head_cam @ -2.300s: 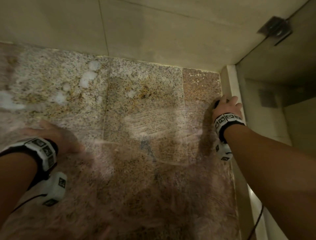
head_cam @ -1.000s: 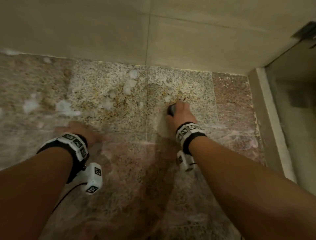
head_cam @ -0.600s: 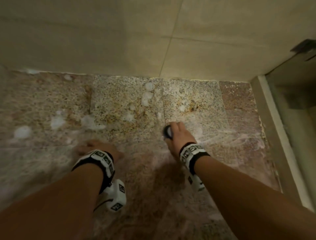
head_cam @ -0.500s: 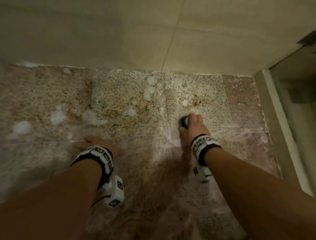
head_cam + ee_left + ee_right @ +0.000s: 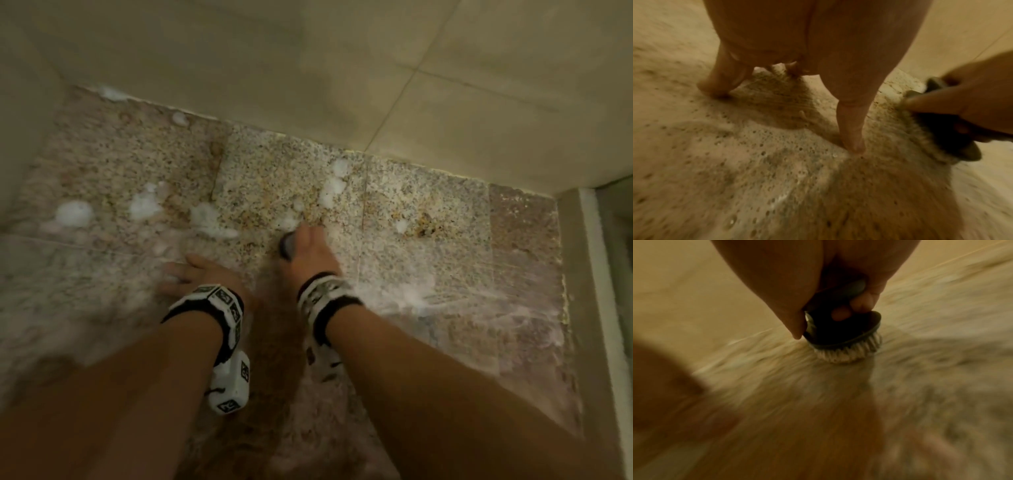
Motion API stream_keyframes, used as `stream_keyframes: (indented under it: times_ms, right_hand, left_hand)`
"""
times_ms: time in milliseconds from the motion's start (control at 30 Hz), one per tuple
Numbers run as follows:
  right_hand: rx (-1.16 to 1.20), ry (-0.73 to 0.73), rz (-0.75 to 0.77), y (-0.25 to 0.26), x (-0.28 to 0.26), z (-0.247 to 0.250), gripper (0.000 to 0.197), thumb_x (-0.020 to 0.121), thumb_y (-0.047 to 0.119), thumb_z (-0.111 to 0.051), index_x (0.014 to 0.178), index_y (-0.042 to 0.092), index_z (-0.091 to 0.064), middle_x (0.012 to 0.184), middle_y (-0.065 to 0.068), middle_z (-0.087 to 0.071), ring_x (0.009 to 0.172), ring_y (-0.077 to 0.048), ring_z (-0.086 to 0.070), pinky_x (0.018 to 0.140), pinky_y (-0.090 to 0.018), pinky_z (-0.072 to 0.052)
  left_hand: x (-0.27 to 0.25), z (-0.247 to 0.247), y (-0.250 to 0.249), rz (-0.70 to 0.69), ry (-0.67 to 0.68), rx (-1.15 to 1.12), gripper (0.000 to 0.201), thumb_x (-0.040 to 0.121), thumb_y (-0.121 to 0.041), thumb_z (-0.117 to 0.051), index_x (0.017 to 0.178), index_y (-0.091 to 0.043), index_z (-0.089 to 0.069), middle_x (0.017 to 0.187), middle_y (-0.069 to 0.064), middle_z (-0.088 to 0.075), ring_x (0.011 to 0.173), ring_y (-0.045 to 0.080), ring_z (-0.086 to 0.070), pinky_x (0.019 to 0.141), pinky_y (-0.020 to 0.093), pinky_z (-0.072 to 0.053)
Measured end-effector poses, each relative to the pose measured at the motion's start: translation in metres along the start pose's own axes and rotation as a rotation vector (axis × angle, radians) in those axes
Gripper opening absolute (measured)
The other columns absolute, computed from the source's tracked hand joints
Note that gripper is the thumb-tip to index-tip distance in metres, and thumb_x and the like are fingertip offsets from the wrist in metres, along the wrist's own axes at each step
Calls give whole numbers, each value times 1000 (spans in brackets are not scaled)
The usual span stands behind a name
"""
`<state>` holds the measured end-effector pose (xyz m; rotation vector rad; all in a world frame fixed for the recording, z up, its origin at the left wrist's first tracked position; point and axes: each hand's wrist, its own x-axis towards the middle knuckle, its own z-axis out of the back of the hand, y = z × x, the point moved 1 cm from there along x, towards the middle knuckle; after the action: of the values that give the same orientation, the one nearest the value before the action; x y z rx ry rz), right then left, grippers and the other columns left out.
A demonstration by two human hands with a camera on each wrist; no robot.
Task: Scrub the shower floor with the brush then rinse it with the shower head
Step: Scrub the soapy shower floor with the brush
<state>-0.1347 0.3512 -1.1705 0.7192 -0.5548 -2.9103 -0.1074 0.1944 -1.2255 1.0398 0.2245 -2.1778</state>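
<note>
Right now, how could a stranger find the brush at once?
Look at the speckled granite shower floor, near its middle below the beige wall. The right hand grips a small round dark brush there; only it has pale bristles pressed to the stone.

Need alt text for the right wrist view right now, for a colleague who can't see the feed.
The right hand grips a round dark brush, fingers curled round its handle, pale bristles pressed onto the wet, speckled shower floor. The floor is streaked with motion blur, and a blurred forearm fills the lower left edge.
</note>
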Motion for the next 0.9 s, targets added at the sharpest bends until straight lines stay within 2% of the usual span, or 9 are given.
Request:
stream_keyframes:
  times_ms: [33,100,167,267,400,567,667,800,900]
  right_hand:
    - [-17,56,100,6,-9,-10,54,99,24,-58,146,12,-34,142,-10,-35,112,-35,-56,84,-38,-48]
    - [-42,84,167,-14,-16,-12,59,98,28,-61,148,16,-31,142,-8,-36,111,-35,-57,90,-41,-50]
    - [-1,40,41,-53,-8,10,57,98,32,-62,145,16,-34,143,-8,-34,112,-36,-57,91,-41,-49]
    - [-3,-56,-182,-95,13,42,61,99,34,-61,148,14,-32,148,-8,-28,116,-36,-58,89,-43,-52]
    - [-41,-97,-139,-62,30,33,60,99,29,-59,148,7,-31,152,-14,-28,121,-37,-53,88,-41,-49]
    - [-174,82,209,28,4,-17,53,103,15,-47,152,8,-26,155,-14,-24,114,-35,-55,75,-36,-47]
    - [-239,151,373,40,-13,-33,56,101,11,-46,153,9,-24,152,-13,-25,100,-34,-58,72,-38,-49]
    - [-159,154,295,12,5,-13,49,100,18,-57,143,13,-33,144,-11,-31,103,-35,-60,76,-38,-48]
    - [-119,107,149,-18,17,6,63,100,29,-61,151,13,-27,154,-11,-24,120,-37,-55,90,-41,-51]
  left_hand:
    - [-10,4,-1,18,-15,-14,138,71,-68,-76,158,0,7,161,32,5,146,57,-10,115,66,-22]
    - [-25,11,-2,119,23,16,142,73,-69,-75,155,-2,19,162,30,13,148,55,-5,116,62,-24]
    - [-33,17,-1,110,55,24,153,64,-75,-77,154,-4,24,161,29,19,149,52,-1,118,60,-23]
    - [-44,20,14,57,21,-41,148,65,-72,-79,157,-10,19,163,23,16,151,46,0,121,56,-21]
    - [-56,10,46,-3,8,-242,130,68,-59,-85,160,-19,-3,164,11,6,150,41,-13,117,53,-33]
    - [-77,-6,88,104,-32,-227,128,70,-65,-81,160,-20,-3,166,13,4,151,40,-14,117,51,-34]
    - [-76,-6,102,168,-48,-209,126,69,-64,-82,160,-20,-6,165,15,0,149,41,-20,115,52,-36]
    - [-59,9,98,189,-35,-204,117,64,-66,-82,154,-20,-24,160,14,-18,139,41,-37,106,51,-46]
    - [-45,19,83,104,-72,-154,121,57,-84,-67,153,-22,-28,157,14,-25,141,43,-31,108,54,-41]
